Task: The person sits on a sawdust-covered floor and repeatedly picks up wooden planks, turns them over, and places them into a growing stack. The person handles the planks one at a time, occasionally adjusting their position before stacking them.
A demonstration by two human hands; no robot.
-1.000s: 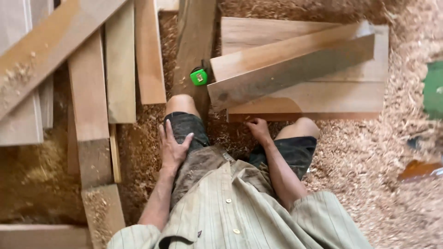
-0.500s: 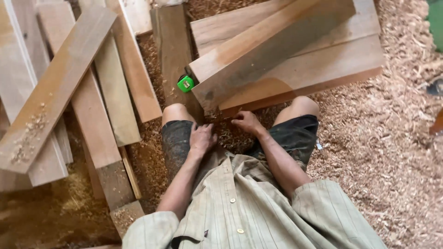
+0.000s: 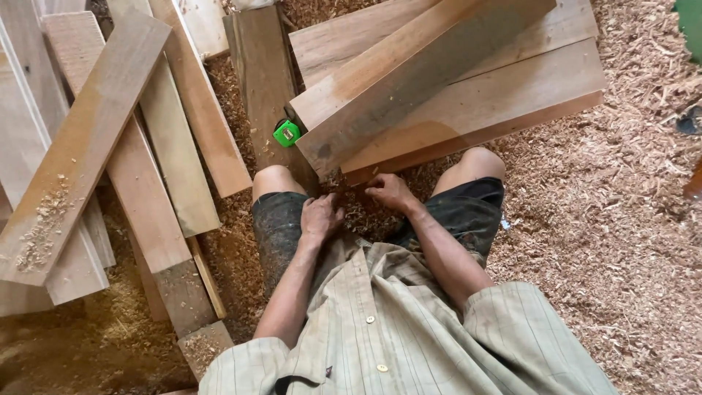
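The thick plank (image 3: pixel 409 80) lies tilted on other boards (image 3: pixel 512 95), its near end just above both grips. Right hand (image 3: pixel 391 192) curls loosely under it; left hand (image 3: pixel 320 218) rests spread on the thigh. It looks heavy, stiff, rough; best held at the end edges.

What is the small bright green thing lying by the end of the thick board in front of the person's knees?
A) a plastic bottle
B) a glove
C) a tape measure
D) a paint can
C: the tape measure is a small, squarish green case with a dark centre, resting on a dark plank against the end of the thick board.
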